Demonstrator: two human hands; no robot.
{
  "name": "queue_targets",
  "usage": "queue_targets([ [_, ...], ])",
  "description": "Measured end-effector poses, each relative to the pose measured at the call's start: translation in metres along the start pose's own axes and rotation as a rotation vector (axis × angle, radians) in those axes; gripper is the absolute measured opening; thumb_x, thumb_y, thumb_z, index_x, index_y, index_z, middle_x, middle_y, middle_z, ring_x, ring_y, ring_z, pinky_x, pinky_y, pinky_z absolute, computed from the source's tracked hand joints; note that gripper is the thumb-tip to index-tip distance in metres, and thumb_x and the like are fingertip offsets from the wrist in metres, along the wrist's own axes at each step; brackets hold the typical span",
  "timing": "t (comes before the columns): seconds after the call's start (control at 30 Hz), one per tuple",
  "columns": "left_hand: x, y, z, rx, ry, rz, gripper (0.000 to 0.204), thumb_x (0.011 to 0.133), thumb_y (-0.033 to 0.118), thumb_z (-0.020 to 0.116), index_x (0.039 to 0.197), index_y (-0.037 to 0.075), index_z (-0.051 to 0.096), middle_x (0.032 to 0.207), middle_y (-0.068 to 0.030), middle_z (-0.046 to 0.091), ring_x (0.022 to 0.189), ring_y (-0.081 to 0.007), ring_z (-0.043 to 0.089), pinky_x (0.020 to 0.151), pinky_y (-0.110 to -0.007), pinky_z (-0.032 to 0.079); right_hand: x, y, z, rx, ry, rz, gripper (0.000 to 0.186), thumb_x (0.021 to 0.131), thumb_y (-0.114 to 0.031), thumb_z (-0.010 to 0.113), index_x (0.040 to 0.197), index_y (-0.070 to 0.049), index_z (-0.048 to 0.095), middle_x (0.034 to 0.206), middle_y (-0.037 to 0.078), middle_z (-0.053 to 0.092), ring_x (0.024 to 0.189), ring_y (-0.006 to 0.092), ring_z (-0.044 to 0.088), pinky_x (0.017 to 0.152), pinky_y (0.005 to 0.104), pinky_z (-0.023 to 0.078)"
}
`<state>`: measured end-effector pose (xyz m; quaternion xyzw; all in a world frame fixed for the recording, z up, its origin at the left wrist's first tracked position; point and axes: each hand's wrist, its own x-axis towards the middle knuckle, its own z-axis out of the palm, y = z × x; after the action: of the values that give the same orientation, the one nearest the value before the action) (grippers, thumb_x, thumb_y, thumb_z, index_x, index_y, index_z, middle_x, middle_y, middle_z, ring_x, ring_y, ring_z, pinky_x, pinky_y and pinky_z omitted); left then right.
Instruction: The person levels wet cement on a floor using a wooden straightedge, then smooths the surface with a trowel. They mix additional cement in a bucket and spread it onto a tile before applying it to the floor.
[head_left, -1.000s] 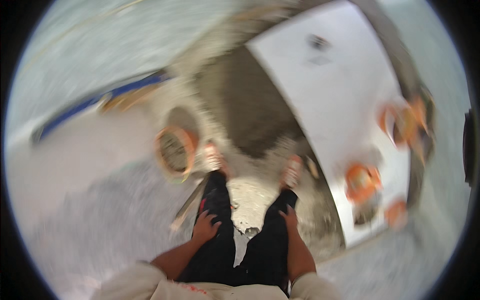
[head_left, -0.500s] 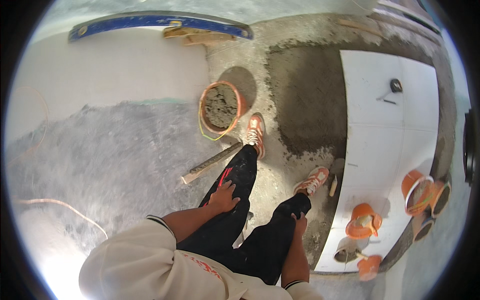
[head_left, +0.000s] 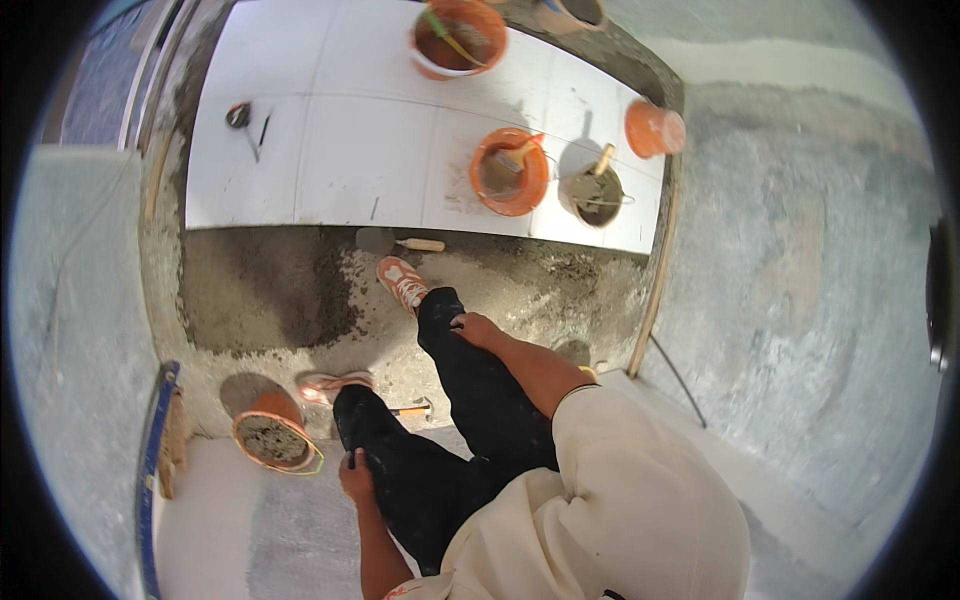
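My left hand is at the left thigh of my black trousers, fingers closed on the cloth. On the right knee, my right hand has its fingers bent in and seems to pinch the trouser leg; the fingertips are partly hidden. Neither hand holds a tool. A trowel with a wooden handle lies just beyond my right shoe. Between my legs, a hammer rests on the floor, partly covered by the left leg. An orange bucket of mortar stands beside my left shoe.
White tiles cover the floor ahead, bordered by a dark mortar bed. On them stand an orange bucket, an orange basin with a brush, a grey pail and a tape measure. A blue level lies far left.
My view has swung to the right, so the tiles now lie ahead and the mortar bucket is at lower left. The left hand's spread fingers have closed on the trousers.
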<state>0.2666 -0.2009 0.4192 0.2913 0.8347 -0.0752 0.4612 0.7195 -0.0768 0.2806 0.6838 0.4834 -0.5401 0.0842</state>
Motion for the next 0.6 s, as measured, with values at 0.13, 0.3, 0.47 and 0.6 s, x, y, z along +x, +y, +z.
queue_targets([
  [0.13,0.02,-0.012,-0.063,0.002,-0.077,0.129,0.043,0.101,0.036,0.071,0.114,-0.005,0.076,0.099,-0.0162,0.078,0.088,-0.0292,0.072,0.085,-0.041,0.057,-0.074,0.028,-0.014,0.149,0.039,0.127,0.051,0.094,-0.052,0.069,0.117,-0.006,0.074,0.117,0.024,0.074,0.113,0.0427,0.07,0.1,0.0487,0.054],
  [0.3,-0.011,0.038,-0.082,-0.369,-0.284,0.046,0.027,0.105,0.027,0.068,0.121,0.006,0.069,0.094,-0.0001,0.067,0.078,-0.0098,0.066,0.063,-0.024,0.051,-0.231,0.133,0.044,0.176,0.207,0.35,0.054,0.093,-0.052,0.068,0.114,-0.002,0.073,0.118,0.024,0.075,0.113,0.0447,0.07,0.096,0.0503,0.056],
  [0.47,-0.057,0.065,-0.098,-0.175,-0.318,0.186,0.042,0.107,0.036,0.064,0.138,0.008,0.064,0.118,-0.0058,0.072,0.102,-0.0191,0.071,0.083,-0.035,0.056,-0.384,0.162,0.176,0.235,0.043,0.542,0.057,0.09,-0.054,0.073,0.119,-0.005,0.072,0.114,0.024,0.075,0.109,0.0451,0.071,0.091,0.0525,0.057],
  [0.6,-0.076,0.047,-0.131,-0.027,-0.342,0.218,0.051,0.108,0.035,0.065,0.148,0.003,0.059,0.128,-0.0104,0.071,0.109,-0.022,0.072,0.089,-0.037,0.056,-0.443,0.127,0.287,0.479,-0.047,0.504,0.051,0.09,-0.05,0.075,0.107,-0.002,0.073,0.102,0.025,0.076,0.1,0.0439,0.073,0.084,0.0519,0.058],
])
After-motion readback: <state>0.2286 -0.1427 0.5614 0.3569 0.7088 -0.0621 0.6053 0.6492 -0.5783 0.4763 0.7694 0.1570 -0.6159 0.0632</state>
